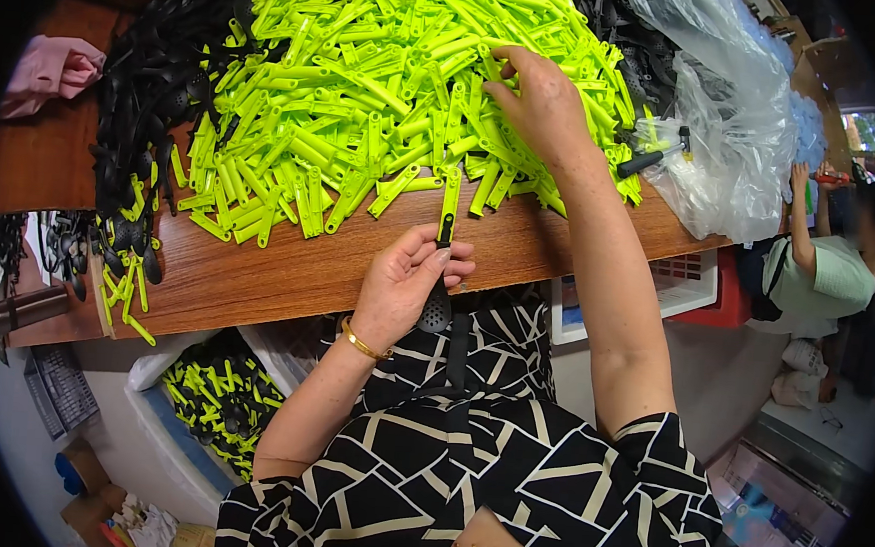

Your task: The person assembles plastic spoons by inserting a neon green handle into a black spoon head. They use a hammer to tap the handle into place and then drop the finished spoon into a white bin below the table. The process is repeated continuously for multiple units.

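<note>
My left hand (404, 277) is closed at the table's near edge. Between its thumb and fingers is a black slotted spoon (436, 314), its perforated oval head pointing down toward my lap. A lime-green plastic handle (450, 199) extends upward from it, over the table. My right hand (542, 101) reaches over the right side of a large heap of matching green handles (359, 88). Its thumb and index finger are apart at the heap's surface, with no piece visibly gripped. The other right fingers are partly hidden.
Black perforated pieces (158, 86) pile up at the left, more behind the heap. Clear plastic bags (732, 121) and a dark-handled tool (641, 164) lie right. Below the wooden table (257, 283) stands a bin of green-and-black pieces (214, 400). Another person (824, 267) is far right.
</note>
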Available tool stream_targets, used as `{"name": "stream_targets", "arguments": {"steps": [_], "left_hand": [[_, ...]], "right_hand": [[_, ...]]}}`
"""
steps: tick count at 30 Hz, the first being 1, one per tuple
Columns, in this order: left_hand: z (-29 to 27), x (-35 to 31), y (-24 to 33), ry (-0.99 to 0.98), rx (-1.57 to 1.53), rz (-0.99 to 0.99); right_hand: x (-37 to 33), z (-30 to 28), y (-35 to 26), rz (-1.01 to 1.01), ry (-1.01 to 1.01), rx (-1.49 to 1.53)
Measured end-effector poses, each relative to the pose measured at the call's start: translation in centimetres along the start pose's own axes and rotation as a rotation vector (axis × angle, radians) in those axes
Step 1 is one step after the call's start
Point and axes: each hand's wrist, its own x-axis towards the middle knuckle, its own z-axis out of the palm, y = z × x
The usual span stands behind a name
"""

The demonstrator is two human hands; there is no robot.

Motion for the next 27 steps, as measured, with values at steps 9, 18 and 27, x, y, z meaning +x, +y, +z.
{"name": "stream_targets", "arguments": {"steps": [9, 18, 27], "left_hand": [[0.0, 0.0, -0.1, -0.027, 0.014, -0.002], [0.0, 0.1, -0.1, -0.014, 0.017, 0.005], [0.1, 0.0, 0.0, 0.019, 0.005, -0.01]], "right_hand": [[-4.0, -4.0, 1.8, -0.075, -0.093, -0.099], [-0.9, -3.7, 2.0, -0.147, 0.038, -0.007], [1.0, -1.1, 1.6, -0.171, -0.056, -0.241]]}}
